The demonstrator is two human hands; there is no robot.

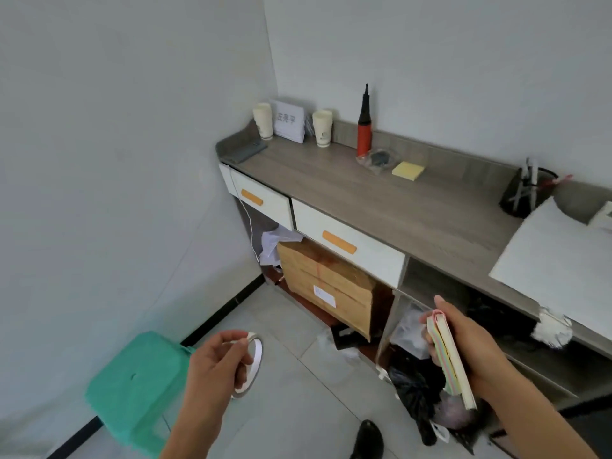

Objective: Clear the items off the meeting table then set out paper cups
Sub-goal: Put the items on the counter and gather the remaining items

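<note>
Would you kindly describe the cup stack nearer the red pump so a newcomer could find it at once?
Find the grey-topped sideboard against the wall and look to its far left end. Two paper cup stacks stand there, flanking a white name card. Yours is the right stack, between the card and the red pump; the left stack sits by the corner.

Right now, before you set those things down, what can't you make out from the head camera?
- Meeting table: outside the head view.
- Cup stacks: too small to count cups.
- Pen pot: contents blurred.
- White box: cut by the right edge.
- Black bags: hide whatever lies behind.
- Pads: right hand covers their far side.
</note>
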